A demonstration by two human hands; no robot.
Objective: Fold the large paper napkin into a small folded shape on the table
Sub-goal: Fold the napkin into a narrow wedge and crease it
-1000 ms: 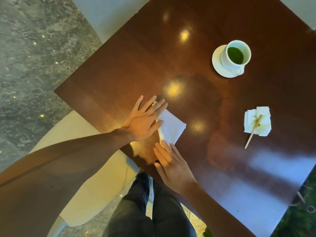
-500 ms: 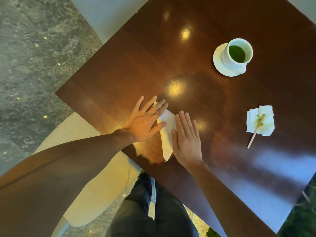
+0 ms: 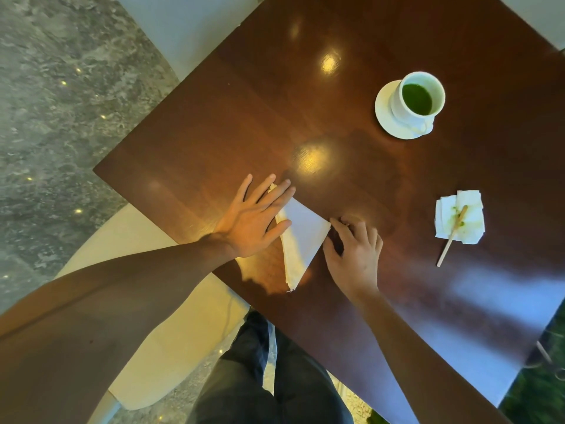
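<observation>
The white paper napkin (image 3: 302,240) lies folded into a triangle near the front edge of the dark wooden table (image 3: 244,117). My left hand (image 3: 255,220) rests flat with spread fingers on the napkin's left edge, covering its upper corner. My right hand (image 3: 354,249) sits just right of the napkin, fingers curled, with thumb and fingertips at the napkin's right corner. Whether they pinch that corner I cannot tell. The napkin's lower tip points toward me.
A white cup of green drink (image 3: 417,97) stands on a saucer (image 3: 385,117) at the back right. A stained crumpled napkin (image 3: 470,218) with a wooden stir stick (image 3: 452,241) lies at the right. A cream chair seat (image 3: 137,301) and my legs are below the table's edge.
My right hand slid off the napkin to the right and curled its fingers at the right corner. More of the napkin shows as a triangle. My left hand stayed put.
</observation>
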